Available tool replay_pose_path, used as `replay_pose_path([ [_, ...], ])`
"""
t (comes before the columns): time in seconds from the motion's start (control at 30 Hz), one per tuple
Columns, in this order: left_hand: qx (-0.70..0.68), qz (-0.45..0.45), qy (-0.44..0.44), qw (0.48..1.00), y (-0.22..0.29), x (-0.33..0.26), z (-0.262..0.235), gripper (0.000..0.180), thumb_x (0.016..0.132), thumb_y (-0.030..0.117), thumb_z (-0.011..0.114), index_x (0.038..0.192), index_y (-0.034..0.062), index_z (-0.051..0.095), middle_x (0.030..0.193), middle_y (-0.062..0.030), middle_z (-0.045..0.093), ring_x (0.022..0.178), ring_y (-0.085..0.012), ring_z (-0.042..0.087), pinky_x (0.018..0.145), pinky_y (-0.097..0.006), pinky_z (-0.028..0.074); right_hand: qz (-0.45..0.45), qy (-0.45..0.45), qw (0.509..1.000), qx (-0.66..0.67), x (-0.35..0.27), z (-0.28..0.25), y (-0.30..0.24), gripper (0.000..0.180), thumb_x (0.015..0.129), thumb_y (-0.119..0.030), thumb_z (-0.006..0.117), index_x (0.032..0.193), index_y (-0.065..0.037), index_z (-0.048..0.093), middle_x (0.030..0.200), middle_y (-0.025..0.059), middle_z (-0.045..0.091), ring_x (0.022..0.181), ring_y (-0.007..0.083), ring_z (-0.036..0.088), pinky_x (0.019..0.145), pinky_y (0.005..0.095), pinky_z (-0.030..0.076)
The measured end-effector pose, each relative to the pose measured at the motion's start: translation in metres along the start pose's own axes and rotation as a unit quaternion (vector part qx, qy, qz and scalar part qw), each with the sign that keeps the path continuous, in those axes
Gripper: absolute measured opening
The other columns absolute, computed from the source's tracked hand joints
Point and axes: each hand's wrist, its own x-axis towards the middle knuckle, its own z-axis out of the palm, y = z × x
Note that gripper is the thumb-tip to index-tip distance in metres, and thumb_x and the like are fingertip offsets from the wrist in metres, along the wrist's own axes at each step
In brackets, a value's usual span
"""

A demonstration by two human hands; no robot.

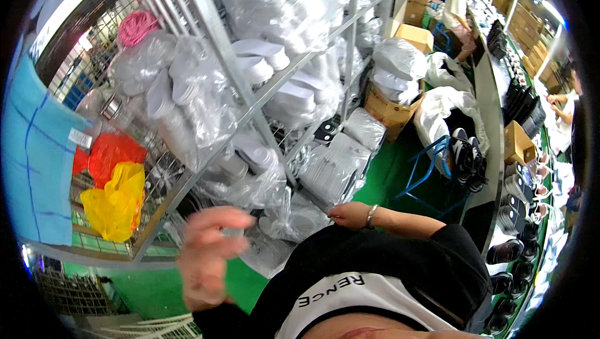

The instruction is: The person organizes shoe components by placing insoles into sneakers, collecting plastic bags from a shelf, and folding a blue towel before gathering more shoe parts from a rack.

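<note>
Motion blur softens the left hand [209, 258], its bent fingers parted with a gap between them, before the grey metal rack [220, 45]. The right hand [351, 214] is nearest the knotted clear plastic bag of white shoe soles [297, 221]; I cannot tell whether its fingers grip anything. That bag lies low between the hands, glare masking the soles' outlines, and the black shirt with a white panel [425, 245] hides what lies below. Its gathered neck points upward; its long axis is unclear. Right of the bagged stacks, green floor [390, 179] opens toward a blue metal stool frame [409, 183].
</note>
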Motion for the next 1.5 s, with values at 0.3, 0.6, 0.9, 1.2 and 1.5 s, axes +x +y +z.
replay_pose_path([
  [0.3, -0.531, 0.174, -0.158, 0.814, -0.007, 0.025, 0.087, 0.044, 0.083, 0.045, 0.033, 0.092, 0.0107, 0.058, 0.109, -0.0262, 0.035, 0.102, -0.0394, 0.032, 0.084, -0.047, 0.028, 0.063, 0.054, 0.996, 0.043, -0.027, 0.027, 0.0, 0.028, 0.08, -0.021, 0.037, 0.098, -0.004, 0.05, 0.095, 0.0144, 0.054, 0.088, 0.0295, 0.051, 0.074, 0.0349, 0.04],
  [0.6, -0.526, 0.104, -0.237, 0.81, -0.041, 0.033, 0.114, 0.056, 0.081, 0.052, 0.028, 0.096, 0.005, 0.054, 0.115, -0.0311, 0.03, 0.108, -0.0444, 0.028, 0.088, -0.051, 0.023, 0.062, 0.14, 0.98, 0.126, -0.054, 0.019, 0.013, 0.021, 0.078, -0.015, 0.041, 0.09, -0.002, 0.052, 0.085, 0.016, 0.055, 0.082, 0.0301, 0.051, 0.072, 0.0349, 0.04],
  [0.9, -0.437, -0.006, -0.041, 0.899, -0.102, 0.084, 0.178, 0.031, 0.077, 0.033, 0.048, 0.085, 0.0036, 0.052, 0.103, -0.0203, 0.042, 0.093, -0.0336, 0.042, 0.076, -0.041, 0.036, 0.019, 0.122, 0.982, 0.143, -0.055, -0.04, 0.091, 0.02, 0.076, -0.017, 0.045, 0.09, -0.003, 0.052, 0.081, 0.0158, 0.055, 0.077, 0.0308, 0.052, 0.068, 0.0363, 0.041],
  [1.2, -0.368, -0.442, 0.02, 0.817, -0.159, 0.117, 0.235, 0.013, 0.07, 0.003, 0.06, 0.068, 0.0046, 0.048, 0.081, -0.0057, 0.052, 0.08, -0.0121, 0.048, 0.075, -0.025, 0.035, 0.11, 0.046, 0.965, 0.233, -0.082, -0.099, 0.208, 0.019, 0.075, -0.013, 0.049, 0.091, -0.002, 0.052, 0.084, 0.0144, 0.055, 0.076, 0.0263, 0.054, 0.064, 0.0319, 0.044],
  [1.5, -0.311, -0.474, 0.101, 0.818, -0.146, 0.122, 0.25, 0.012, 0.077, 0.012, 0.054, 0.071, 0.0015, 0.056, 0.078, -0.0046, 0.055, 0.075, -0.0092, 0.05, 0.067, -0.022, 0.037, 0.022, 0.01, 0.993, 0.115, -0.041, -0.136, 0.267, 0.022, 0.075, -0.016, 0.05, 0.093, -0.003, 0.053, 0.085, 0.0148, 0.056, 0.072, 0.0266, 0.056, 0.063, 0.0311, 0.044],
])
